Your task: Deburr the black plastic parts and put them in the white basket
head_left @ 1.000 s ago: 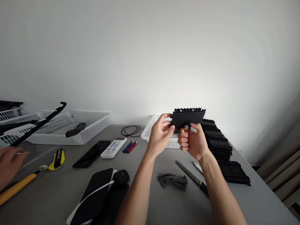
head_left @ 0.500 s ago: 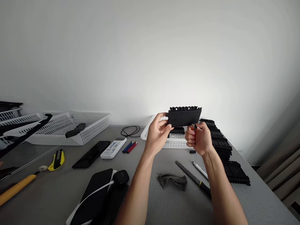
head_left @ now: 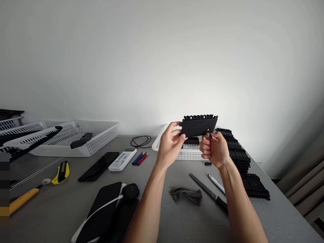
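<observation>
My left hand (head_left: 170, 143) grips a flat black plastic panel (head_left: 196, 126) by its left end, fingers behind and thumb in front. The panel is held up in the air, its upper edge notched. In my right hand (head_left: 217, 148) is a red lighter (head_left: 209, 136), fingers wrapped round it and thumb on top. A small flame (head_left: 208, 130) burns at the lighter's tip, in front of the panel's lower right part. Behind both hands stands a white basket (head_left: 188, 155) with black parts in it.
Stacked black panels (head_left: 238, 158) lie on the right. Below my hands are a grey cloth (head_left: 186, 195), a file (head_left: 204, 185) and a white marker (head_left: 216, 184). Leftward are two lighters (head_left: 140, 158), a white box-shaped device (head_left: 123, 160), a phone (head_left: 98, 167), a yellow cutter (head_left: 61, 172) and white baskets (head_left: 101, 138).
A flame has appeared at the lighter in my right hand. Both hands and the panel stay almost in place. The long black strip at the far left has shifted slightly right and down.
</observation>
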Demonstrator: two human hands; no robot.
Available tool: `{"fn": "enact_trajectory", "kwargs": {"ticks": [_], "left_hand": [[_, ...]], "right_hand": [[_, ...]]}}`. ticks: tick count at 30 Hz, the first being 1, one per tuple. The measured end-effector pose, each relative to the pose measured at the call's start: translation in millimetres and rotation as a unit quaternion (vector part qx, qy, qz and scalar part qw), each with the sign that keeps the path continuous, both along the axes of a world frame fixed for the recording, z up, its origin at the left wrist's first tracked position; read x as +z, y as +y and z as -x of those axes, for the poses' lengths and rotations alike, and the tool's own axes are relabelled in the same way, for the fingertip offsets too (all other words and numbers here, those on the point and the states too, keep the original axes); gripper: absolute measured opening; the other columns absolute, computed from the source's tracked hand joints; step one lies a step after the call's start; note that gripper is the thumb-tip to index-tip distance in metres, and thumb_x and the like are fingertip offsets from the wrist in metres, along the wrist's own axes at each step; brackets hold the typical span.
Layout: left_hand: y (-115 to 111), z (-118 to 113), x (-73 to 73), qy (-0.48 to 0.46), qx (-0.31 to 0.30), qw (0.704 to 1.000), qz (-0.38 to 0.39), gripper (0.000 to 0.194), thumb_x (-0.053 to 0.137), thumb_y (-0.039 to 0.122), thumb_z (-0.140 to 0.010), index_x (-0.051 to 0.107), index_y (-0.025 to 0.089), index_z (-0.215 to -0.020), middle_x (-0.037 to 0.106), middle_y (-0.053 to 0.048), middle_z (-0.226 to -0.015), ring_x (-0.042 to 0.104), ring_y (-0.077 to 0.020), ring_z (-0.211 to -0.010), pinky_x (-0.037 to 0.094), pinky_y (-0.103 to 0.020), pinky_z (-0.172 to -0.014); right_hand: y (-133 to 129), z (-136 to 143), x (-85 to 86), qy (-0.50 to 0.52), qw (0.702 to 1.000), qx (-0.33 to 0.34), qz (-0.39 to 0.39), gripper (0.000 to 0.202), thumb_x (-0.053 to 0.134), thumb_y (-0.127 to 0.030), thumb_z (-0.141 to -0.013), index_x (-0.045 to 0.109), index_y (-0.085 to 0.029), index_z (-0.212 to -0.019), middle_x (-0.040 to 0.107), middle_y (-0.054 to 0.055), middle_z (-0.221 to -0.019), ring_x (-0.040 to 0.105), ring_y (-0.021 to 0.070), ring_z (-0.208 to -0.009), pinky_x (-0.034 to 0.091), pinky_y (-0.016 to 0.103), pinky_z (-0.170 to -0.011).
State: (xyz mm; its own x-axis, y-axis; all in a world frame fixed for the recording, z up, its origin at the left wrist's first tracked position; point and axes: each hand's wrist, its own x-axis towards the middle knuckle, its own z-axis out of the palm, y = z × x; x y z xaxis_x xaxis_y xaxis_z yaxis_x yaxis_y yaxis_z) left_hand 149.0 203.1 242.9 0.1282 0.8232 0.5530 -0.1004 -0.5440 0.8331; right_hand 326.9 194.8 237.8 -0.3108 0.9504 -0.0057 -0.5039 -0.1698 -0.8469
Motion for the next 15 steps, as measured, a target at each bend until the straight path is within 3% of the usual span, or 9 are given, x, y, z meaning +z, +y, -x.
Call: {"fn": "enact_trajectory", "kwargs": {"ticks": [6, 9, 12, 15], "left_hand": [[5.0, 0.9, -2.4, -0.035, 0.045, 0.998, 0.021, 0.036, 0.064, 0.026, -0.083, 0.052, 0.021, -0.117, 0.074, -0.006, -0.097, 0.071, -0.0214, -0.093, 0.058, -0.042, -0.089], [6.5, 2.3, -2.4, -0.059, 0.082, 0.994, 0.043, 0.035, 0.065, 0.025, -0.079, 0.052, 0.021, -0.112, 0.072, -0.004, -0.092, 0.072, -0.0202, -0.088, 0.058, -0.041, -0.088], [6.5, 4.1, -1.6, -0.073, 0.097, 0.991, 0.054, 0.033, 0.067, 0.026, -0.078, 0.052, 0.022, -0.107, 0.071, -0.002, -0.087, 0.071, -0.0194, -0.086, 0.059, -0.041, -0.087], [7.0, 5.9, -1.1, -0.074, 0.093, 0.991, 0.054, 0.032, 0.069, 0.029, -0.078, 0.052, 0.021, -0.104, 0.071, -0.001, -0.085, 0.070, -0.0194, -0.086, 0.058, -0.041, -0.088]], "right_hand": [[-14.1, -3.5, 4.6, -0.049, 0.994, 0.026, -0.093, 0.039, 0.056, -0.058, -0.085, 0.052, -0.020, -0.085, 0.037, -0.003, -0.069, 0.028, 0.0096, -0.055, 0.024, 0.021, -0.047], [-23.9, -10.0, 4.1, -0.109, 0.978, -0.059, -0.167, 0.037, 0.060, -0.056, -0.086, 0.054, -0.021, -0.095, 0.042, -0.003, -0.074, 0.034, 0.0104, -0.059, 0.028, 0.022, -0.050], [-29.1, -15.0, -0.1, -0.240, 0.936, -0.129, -0.224, 0.033, 0.054, -0.054, -0.092, 0.056, -0.021, -0.094, 0.046, -0.003, -0.074, 0.039, 0.0115, -0.062, 0.034, 0.024, -0.056], [-27.8, -9.6, -12.1, -0.412, 0.875, -0.118, -0.224, 0.031, 0.053, -0.049, -0.093, 0.060, -0.019, -0.090, 0.057, 0.001, -0.078, 0.049, 0.0139, -0.068, 0.038, 0.027, -0.063]]}}
